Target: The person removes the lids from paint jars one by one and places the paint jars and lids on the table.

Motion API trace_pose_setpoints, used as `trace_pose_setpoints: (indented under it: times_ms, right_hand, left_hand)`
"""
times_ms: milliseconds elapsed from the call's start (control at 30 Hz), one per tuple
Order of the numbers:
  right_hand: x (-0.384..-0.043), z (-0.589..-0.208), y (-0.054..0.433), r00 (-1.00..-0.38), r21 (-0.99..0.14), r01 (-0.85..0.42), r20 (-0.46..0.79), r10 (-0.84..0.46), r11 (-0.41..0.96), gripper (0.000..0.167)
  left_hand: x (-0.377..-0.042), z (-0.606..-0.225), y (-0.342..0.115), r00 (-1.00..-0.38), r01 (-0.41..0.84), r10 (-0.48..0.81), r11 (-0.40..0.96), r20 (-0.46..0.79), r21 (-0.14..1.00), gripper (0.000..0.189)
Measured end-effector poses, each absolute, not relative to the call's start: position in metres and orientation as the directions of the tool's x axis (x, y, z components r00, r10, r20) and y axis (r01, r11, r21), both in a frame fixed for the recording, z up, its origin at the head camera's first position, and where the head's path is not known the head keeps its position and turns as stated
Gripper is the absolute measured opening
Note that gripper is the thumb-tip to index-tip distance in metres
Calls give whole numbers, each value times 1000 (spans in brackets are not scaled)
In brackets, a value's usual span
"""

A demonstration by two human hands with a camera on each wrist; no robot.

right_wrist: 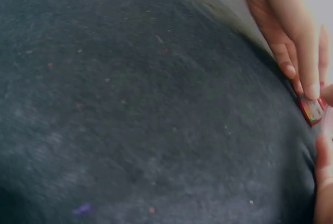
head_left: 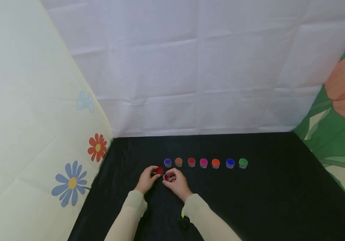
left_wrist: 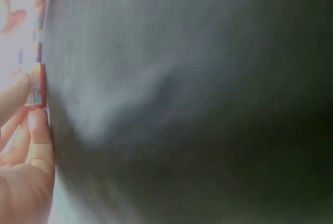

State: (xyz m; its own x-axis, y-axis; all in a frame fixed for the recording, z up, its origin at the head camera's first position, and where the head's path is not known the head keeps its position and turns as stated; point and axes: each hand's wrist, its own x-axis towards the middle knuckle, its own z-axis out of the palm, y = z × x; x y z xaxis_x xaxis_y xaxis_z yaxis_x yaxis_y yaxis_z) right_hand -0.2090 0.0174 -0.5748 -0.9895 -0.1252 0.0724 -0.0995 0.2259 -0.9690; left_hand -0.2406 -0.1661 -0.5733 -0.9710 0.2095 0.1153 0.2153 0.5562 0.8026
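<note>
My left hand (head_left: pixel 147 179) grips a small round red tub (head_left: pixel 159 170) between thumb and fingers, low over the black cloth. In the left wrist view, the tub (left_wrist: pixel 38 86) shows a printed label and a red edge next to the cloth. Close to its right, my right hand (head_left: pixel 178 184) pinches a small round piece (head_left: pixel 165 177) with a pale rim and dark red inside. I cannot tell whether this piece is a lid or a cup. In the right wrist view, the left hand's fingertips (right_wrist: pixel 311 89) press on the labelled tub, and part of the right hand (right_wrist: pixel 324 166) shows at the edge.
Beyond the hands, a row of small tubs runs rightward: purple (head_left: pixel 167 163), orange-brown (head_left: pixel 178 162), red (head_left: pixel 191 162), pink (head_left: pixel 203 163), orange (head_left: pixel 215 163), blue (head_left: pixel 230 163) and green (head_left: pixel 243 163). A white sheet (head_left: pixel 196 67) hangs behind the black cloth (head_left: pixel 266 201).
</note>
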Motion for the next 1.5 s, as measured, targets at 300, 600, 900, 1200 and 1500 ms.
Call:
trace_pose_setpoints:
  times_ms: [300,600,900,1200,1500]
  right_hand:
    - [-202,-577,4,-964,-907,-214,137,-227,362,29]
    - [-196,-575,-9,-960,-878,-222,120,-253,423,29]
    - [-193,-578,-12,-944,-847,-289,176,-279,446,31]
    - [-196,-584,-9,-937,-855,-304,188,-295,420,32]
    - [-196,-583,-9,-935,-860,-305,188,-300,409,31]
  left_hand:
    - [-252,-565,-167,-979,191,179,604,101,774,26]
    - [-260,-569,-165,-979,190,175,596,105,781,28]
    - [-260,-567,-160,-996,91,74,603,58,792,26]
    - [-259,-562,-155,-999,40,19,623,35,781,27]
    - [-259,-563,-153,-998,44,0,611,55,791,28]
